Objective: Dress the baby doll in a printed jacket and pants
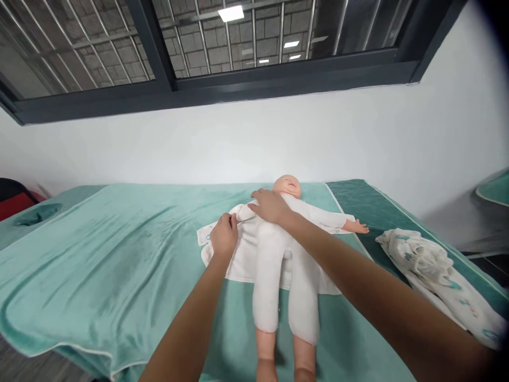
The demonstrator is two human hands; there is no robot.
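Observation:
A baby doll (270, 254) with a white cloth body lies on its back, its legs toward me. Under it a white baby shirt (242, 260) is spread out, with a small print showing at the cuff. My left hand (225, 234) is closed, its fingers pinching the shirt's sleeve beside the doll. My right hand (272, 206) lies across the doll's shoulder, fingers curled over the upper arm there, which is mostly hidden. The doll's other arm (338, 218) stretches out to the right, over the shirt's other sleeve.
A green sheet (119, 254) covers the padded table. On its right side lies a crumpled white printed cloth (429, 265). A white wall (222, 143) with a barred window (238, 42) rises behind. Something red and black (18, 199) stands at the far left.

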